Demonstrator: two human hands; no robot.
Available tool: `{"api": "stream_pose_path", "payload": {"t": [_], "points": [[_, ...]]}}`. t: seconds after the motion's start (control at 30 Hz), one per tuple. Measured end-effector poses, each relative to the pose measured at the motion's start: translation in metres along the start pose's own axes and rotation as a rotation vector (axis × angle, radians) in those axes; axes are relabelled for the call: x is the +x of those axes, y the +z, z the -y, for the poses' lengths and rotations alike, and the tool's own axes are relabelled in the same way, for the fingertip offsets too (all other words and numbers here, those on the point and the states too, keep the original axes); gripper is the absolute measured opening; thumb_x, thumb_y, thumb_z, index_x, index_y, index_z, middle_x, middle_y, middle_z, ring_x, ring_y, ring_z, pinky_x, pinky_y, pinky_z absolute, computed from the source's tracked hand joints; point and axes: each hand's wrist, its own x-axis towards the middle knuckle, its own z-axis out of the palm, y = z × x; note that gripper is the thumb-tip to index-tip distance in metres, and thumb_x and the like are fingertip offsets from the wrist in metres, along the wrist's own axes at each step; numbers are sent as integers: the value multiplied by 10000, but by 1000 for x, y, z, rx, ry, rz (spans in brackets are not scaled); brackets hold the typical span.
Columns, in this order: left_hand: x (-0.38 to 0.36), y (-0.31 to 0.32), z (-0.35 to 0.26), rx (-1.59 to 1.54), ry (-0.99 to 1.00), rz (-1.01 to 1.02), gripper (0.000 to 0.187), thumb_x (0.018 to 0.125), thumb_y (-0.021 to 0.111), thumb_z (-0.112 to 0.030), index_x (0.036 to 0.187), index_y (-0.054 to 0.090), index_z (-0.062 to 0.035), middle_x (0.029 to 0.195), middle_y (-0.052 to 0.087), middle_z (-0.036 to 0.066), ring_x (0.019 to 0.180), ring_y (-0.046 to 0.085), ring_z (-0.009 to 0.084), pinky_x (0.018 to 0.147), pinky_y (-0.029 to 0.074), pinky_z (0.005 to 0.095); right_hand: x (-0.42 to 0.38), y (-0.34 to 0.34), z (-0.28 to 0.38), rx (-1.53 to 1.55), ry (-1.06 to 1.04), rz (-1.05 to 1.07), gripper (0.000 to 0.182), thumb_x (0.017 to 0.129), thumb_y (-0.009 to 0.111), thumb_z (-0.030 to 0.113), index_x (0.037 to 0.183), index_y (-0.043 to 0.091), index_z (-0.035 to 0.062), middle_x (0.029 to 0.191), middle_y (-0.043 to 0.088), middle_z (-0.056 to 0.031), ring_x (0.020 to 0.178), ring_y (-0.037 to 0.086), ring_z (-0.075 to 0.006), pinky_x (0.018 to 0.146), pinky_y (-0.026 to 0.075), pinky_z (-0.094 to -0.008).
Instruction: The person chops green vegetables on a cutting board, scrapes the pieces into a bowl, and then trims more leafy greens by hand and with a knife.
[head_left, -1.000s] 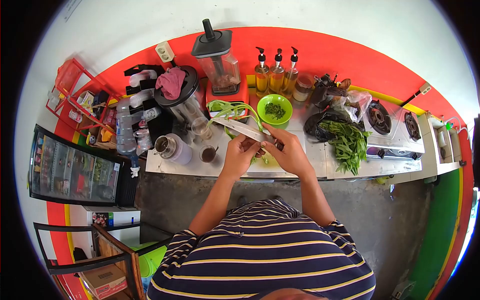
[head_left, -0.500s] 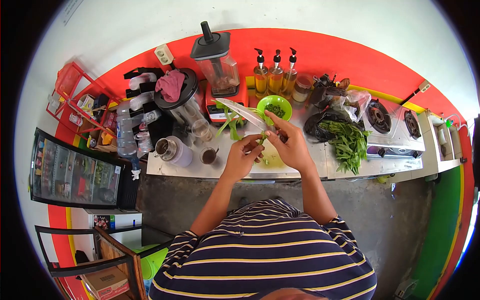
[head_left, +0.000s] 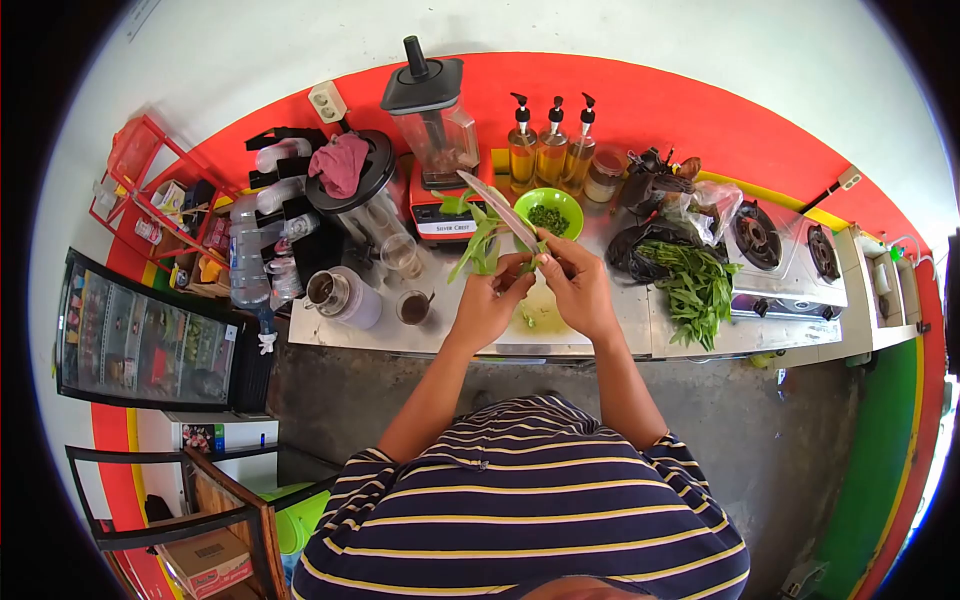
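Note:
My left hand (head_left: 487, 308) is closed on a sprig of leafy greens (head_left: 482, 240), its leaves pointing up and to the left. Close beside it, my right hand (head_left: 582, 292) grips a knife (head_left: 502, 210) whose blade slants up to the left, over the greens. The fingertips of both hands nearly meet around the stems; the knife's handle is hidden in my palm. Beneath lies a pale cutting board (head_left: 550, 338) with small green scraps (head_left: 528, 320). Just beyond my hands stands a green bowl (head_left: 572, 208) of chopped green pieces (head_left: 548, 219).
A bundle of leafy greens (head_left: 690, 300) lies right of the board, before a gas stove (head_left: 785, 270). Behind are a blender (head_left: 440, 140) and pump bottles (head_left: 551, 150). At left stand a glass of brown liquid (head_left: 413, 308), a clear cup (head_left: 401, 256) and a flask (head_left: 345, 298).
The knife blade has turned to a steeper slant. The sprig's leaves now stand higher, left of the blade, and both hands have drawn closer together around the stems.

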Motion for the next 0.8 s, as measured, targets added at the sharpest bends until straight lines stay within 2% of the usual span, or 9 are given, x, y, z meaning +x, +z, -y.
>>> {"api": "stream_pose_path", "payload": {"t": [0.2,0.27,0.5,0.57,0.6,0.67,0.7,0.77,0.8], "points": [[1,1,-2,59,-55,83,251,999,609,-61,1229,641,35,900,675,25,773,588,67,680,473,244,4,4,-21,-66,-48,-131,346,971,672,90,1304,659,-6,858,611,-51,726,526,-93,637,444,-261],[0,1,-2,65,-57,69,243,999,609,-60,1215,647,46,886,673,25,754,584,66,664,470,238,5,5,-25,-202,-166,-172,340,956,669,71,1289,673,1,784,571,-58,665,478,-112,592,402,-283],[-4,-9,9,78,-51,18,235,997,613,-56,1199,650,58,865,666,19,751,581,65,666,472,234,8,20,-29,-278,-225,-197,349,953,666,65,1297,668,1,759,551,-64,646,459,-117,581,385,-289],[-7,-15,15,65,-40,-25,213,977,638,-58,1150,669,63,832,665,35,699,564,71,632,463,249,11,22,-39,-270,-212,-237,350,1021,615,125,1339,632,-20,755,503,11,646,441,-59,551,363,-241],[-11,-18,17,63,-41,-45,213,977,638,-58,1150,669,63,832,665,35,699,564,71,632,463,249,15,20,-42,-268,-214,-217,350,1021,615,125,1339,632,-20,755,503,11,646,441,-59,551,363,-241],[-20,-25,19,33,-137,-113,205,992,619,-74,1148,672,46,824,652,22,699,561,69,635,464,242,26,10,-45,-128,-108,-281,348,1038,592,154,1332,632,-28,729,489,36,598,410,-32,512,333,-233],[-23,-29,21,30,-144,-131,205,992,619,-74,1148,672,46,824,652,22,699,561,69,635,464,242,31,7,-45,-126,-102,-262,348,1038,592,154,1332,632,-28,729,489,36,598,410,-32,512,333,-233],[-25,-39,23,-33,-121,-163,215,1011,591,-97,1156,671,41,827,644,17,718,560,69,654,472,237,35,2,-41,-151,49,-172,363,1049,581,195,1325,632,-36,720,488,42,583,399,-20,503,326,-224],[-27,-42,23,-100,-108,-175,225,1027,566,-111,1155,670,42,842,646,19,739,558,70,681,476,233,34,2,-50,-149,147,-165,358,1027,608,230,1274,671,-22,725,583,-31,679,509,-84,585,418,-272]]}}
